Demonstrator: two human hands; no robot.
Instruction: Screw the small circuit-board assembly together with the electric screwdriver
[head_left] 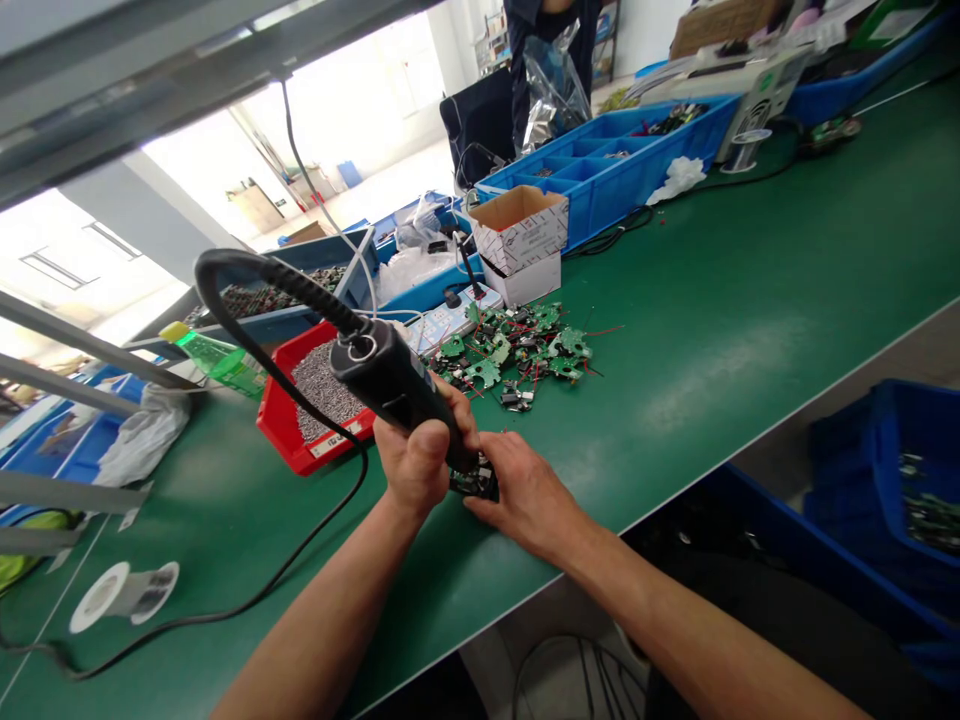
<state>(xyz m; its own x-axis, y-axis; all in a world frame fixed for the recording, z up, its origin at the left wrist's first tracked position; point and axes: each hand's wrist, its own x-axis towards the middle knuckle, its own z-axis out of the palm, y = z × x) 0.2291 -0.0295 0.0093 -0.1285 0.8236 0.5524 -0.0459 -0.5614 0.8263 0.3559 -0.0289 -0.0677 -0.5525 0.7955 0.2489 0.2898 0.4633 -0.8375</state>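
My left hand [421, 452] is wrapped round the black barrel of an electric screwdriver [386, 375], held tilted with its tip down near the table. Its black cable [247, 340] loops up and back over the green mat. My right hand [525, 490] is closed on a small dark part [476, 483] lying on the mat right under the screwdriver's tip. Just beyond the hands lies a pile of green circuit boards [517, 350] with red and black wires.
A red tray of small screws [319, 385] sits left of the screwdriver, with a green bottle [217, 358] behind it. A cardboard box [521, 235], blue bins [607, 165], a solder spool [124, 592] and a standing person [547, 50] at the back. Blue bin [892, 480] below the table edge.
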